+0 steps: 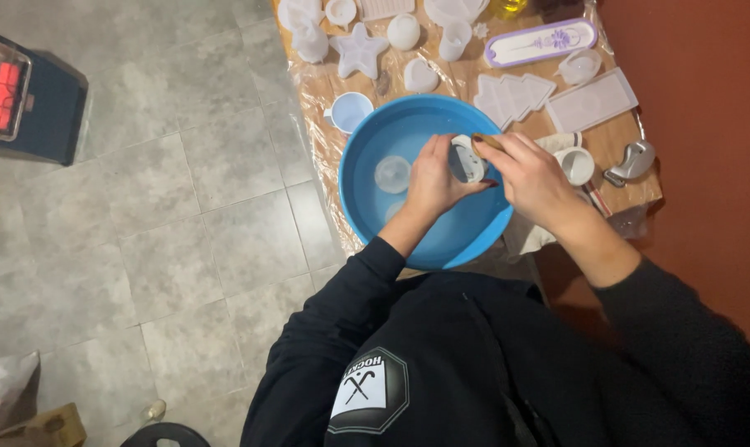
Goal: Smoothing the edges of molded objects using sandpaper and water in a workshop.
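My left hand (435,178) grips a small white cup-shaped mould (466,159) over a round blue basin (366,141) of water. My right hand (534,175) holds a thin brown stick (488,141) against the mould's rim. Inside the basin a clear round cup (392,174) lies in the water to the left of my hands. The basin rests on a small wooden table (623,132) covered with clear plastic film.
White silicone moulds lie around the basin: a star (359,51), a heart (420,75), tree shapes (511,95), a rectangle (592,101), a long purple-rimmed tray (540,41). A white cup (576,164) and a tape dispenser (633,161) sit right. A glowing heater (6,91) stands on the tiled floor.
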